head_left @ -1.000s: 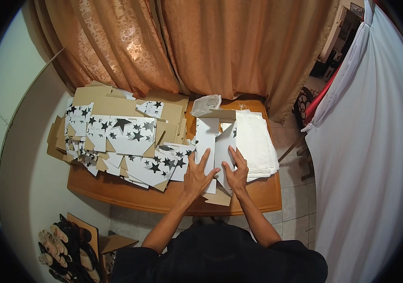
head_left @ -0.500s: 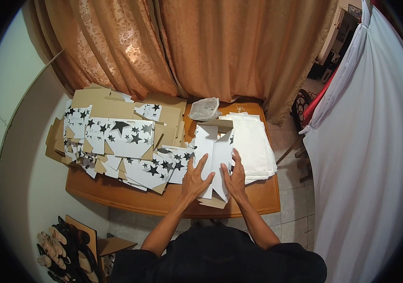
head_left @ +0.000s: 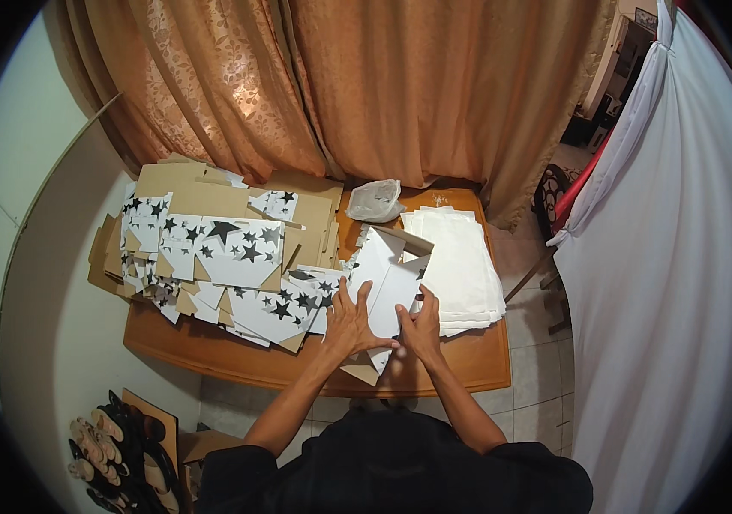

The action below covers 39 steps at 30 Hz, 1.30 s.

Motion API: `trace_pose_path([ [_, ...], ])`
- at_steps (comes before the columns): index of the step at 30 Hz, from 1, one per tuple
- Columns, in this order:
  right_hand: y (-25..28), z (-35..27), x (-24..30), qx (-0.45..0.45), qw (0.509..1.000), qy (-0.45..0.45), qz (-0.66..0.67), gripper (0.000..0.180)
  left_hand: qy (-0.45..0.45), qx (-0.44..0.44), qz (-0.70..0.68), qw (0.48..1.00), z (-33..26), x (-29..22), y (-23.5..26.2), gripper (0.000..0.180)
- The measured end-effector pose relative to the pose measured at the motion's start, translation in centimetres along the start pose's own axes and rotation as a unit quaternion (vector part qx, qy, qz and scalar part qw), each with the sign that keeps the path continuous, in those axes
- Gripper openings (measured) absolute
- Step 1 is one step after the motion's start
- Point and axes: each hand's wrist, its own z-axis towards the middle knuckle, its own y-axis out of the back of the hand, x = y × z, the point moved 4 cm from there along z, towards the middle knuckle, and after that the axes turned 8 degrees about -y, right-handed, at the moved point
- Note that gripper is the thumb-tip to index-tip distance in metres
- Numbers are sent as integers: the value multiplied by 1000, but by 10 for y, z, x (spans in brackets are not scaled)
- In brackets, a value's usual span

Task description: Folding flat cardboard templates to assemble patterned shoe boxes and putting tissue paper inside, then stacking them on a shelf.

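Left hand wide beside right hand

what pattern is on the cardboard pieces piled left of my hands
The cardboard pieces carry black stars on white, best seen in the head view.

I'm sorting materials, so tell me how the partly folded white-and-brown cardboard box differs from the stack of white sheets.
The partly folded white-and-brown cardboard box has raised panels; the stack of white sheets lies flat. The box shows some brown and a bit of black print; the stack looks plain white. The box is between the left hand and right hand; the stack lies to the right of it. Both show broad white surfaces.
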Motion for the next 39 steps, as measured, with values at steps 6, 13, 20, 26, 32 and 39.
trace_pose_path([
  [6,-10,-6,-24,42,997,-54,42,61,22,46,41,998,-5,5,-14,148],
  [13,-27,-5,-64,0,1000,-19,-14,60,21,91,120,988,-5,0,-24,147],
  [20,-36,-6,-81,60,987,-119,95,64,36,203,169,964,-1,-1,-19,143],
  [26,-23,-14,-36,64,985,-126,97,64,52,226,106,967,14,1,2,144],
  [32,-25,-22,-30,4,997,-30,74,59,89,229,186,951,15,-9,-3,145],
  [39,6,-9,-36,-83,994,-31,65,61,59,221,145,963,15,8,-1,141],
])
